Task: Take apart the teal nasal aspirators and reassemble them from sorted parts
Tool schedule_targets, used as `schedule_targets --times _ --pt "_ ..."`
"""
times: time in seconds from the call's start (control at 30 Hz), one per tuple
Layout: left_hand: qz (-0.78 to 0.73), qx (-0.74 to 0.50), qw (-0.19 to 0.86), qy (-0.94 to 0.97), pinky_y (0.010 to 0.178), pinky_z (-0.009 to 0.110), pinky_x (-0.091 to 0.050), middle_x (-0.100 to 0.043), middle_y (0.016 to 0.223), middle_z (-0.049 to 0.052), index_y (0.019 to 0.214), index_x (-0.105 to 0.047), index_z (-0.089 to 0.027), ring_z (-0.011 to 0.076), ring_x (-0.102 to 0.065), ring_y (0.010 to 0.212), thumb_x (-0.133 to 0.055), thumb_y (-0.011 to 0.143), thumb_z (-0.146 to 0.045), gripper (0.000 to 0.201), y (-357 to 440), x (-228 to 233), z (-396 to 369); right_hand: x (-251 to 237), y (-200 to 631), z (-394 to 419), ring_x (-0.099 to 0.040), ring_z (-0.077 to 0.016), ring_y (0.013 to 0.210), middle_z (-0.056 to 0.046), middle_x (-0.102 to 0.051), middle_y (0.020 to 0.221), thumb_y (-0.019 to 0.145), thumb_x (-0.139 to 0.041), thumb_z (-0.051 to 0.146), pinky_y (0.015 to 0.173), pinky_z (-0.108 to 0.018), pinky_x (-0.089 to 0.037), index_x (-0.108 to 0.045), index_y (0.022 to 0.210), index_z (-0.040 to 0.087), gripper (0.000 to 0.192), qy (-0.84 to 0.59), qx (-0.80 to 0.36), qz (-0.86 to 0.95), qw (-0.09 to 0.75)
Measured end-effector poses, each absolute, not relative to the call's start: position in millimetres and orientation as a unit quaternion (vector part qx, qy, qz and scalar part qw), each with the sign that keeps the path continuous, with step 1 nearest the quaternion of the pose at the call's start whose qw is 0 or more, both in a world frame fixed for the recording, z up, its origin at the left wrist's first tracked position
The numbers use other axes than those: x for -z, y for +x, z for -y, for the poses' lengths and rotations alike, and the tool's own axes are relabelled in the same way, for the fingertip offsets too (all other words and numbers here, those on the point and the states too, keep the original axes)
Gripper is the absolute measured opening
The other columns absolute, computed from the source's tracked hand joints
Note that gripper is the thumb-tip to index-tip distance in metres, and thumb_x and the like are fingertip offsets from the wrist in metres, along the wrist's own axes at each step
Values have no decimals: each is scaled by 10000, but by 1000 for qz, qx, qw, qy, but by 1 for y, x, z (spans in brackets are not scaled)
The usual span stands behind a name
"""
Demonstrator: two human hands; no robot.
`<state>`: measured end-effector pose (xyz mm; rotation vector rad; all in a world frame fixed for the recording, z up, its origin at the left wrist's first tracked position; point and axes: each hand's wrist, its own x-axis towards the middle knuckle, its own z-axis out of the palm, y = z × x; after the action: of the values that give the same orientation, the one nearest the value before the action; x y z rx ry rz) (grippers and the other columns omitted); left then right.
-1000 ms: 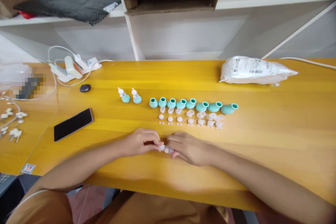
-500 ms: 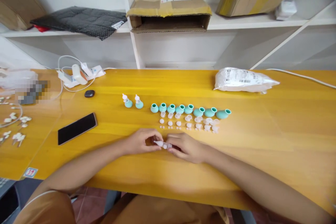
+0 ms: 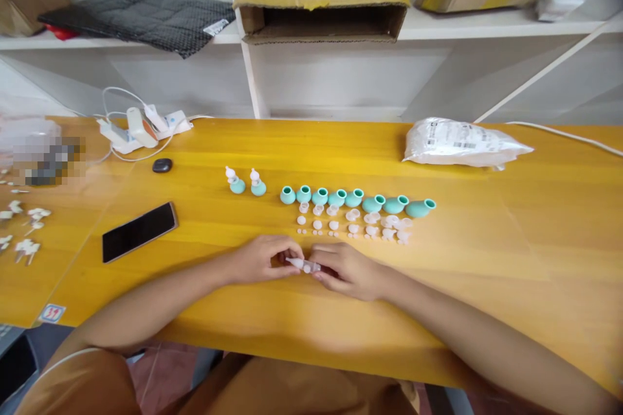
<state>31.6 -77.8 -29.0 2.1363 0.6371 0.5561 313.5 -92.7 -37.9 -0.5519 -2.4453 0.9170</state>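
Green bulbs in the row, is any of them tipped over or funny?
Yes. The last green bulb at the right end lies on its side, mouth pointing right, while the others stand mouth up. Both hands hold a small white piece.

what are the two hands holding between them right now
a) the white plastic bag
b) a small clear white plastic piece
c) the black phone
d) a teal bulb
b: the left hand and right hand pinch a small clear white piece between their fingertips just above the yellow table.
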Motion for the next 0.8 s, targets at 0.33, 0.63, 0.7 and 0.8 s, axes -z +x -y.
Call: schedule_targets --times 0.33,0.63,0.7,0.8 --pt "-290 -247 429 819 793 254 -560 -794 1021 55 1157 -750 -191 161 -717 878 -768 1037 -350 199 34 33 78 41 315 91 -557 -182 770 -42 -623 882 1212 -442 420 725 -307 -432 -618 991 208 353 -218 -350 877 246" --pt "-326 -302 465 765 855 305 -573 -820 1049 62 1150 -801 -193 202 -754 934 -823 990 -419 278 32 40 71 51 314 90 -653 -204 869 -67 -704 995 1215 -494 452 801 -318 -489 -682 1189 216 303 -262 -348 856 278" --pt "-325 -305 471 761 869 314 -572 -831 1053 68 1103 -816 -194 214 -768 959 -842 978 -446 282 33 43 70 51 313 91 -673 -209 889 -81 -721 1016 1219 -480 456 805 -318 -505 -683 1193 213 318 -255 -343 858 285" --pt "-325 -303 475 760 876 317 -570 -844 1050 65 1038 -820 -197 222 -782 969 -864 963 -456 273 34 47 70 52 314 92 -688 -217 908 -97 -729 1036 1228 -433 457 809 -322 -523 -676 1195 210 348 -250 -341 860 284"
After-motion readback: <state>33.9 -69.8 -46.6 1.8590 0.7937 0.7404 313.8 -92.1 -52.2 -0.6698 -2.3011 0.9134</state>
